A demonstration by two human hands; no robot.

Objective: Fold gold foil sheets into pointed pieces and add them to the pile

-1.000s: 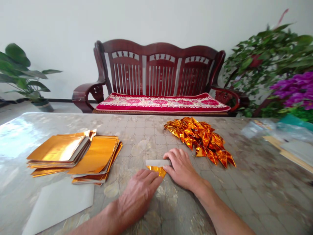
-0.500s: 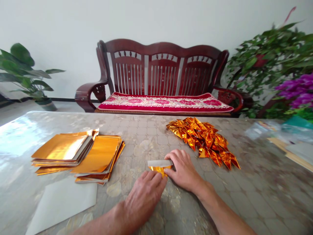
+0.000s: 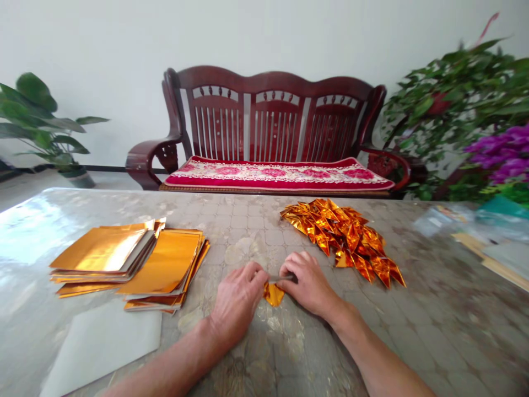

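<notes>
A small folded piece of gold foil (image 3: 273,294) hangs below a narrow grey-white strip (image 3: 282,279), its folded edge, between my hands. My left hand (image 3: 238,300) pinches the piece from the left, and my right hand (image 3: 308,284) grips the strip's right end. Much of the strip is hidden by my fingers. Just beyond my right hand lies a heap of folded gold foil triangles (image 3: 342,241). Left of my left hand are two stacks of flat gold foil sheets (image 3: 99,251) (image 3: 164,262).
A white sheet (image 3: 101,350) lies at the table's near left. The glossy patterned tabletop (image 3: 243,231) ends behind the foil. Plastic packets (image 3: 440,219) and flat boards (image 3: 502,259) lie at the right. Beyond stand a red-cushioned wooden bench (image 3: 275,132) and potted plants (image 3: 39,124).
My left hand has moved up and right over the foil. The white strip now looks narrower, and the gold piece hangs lower between my hands.
</notes>
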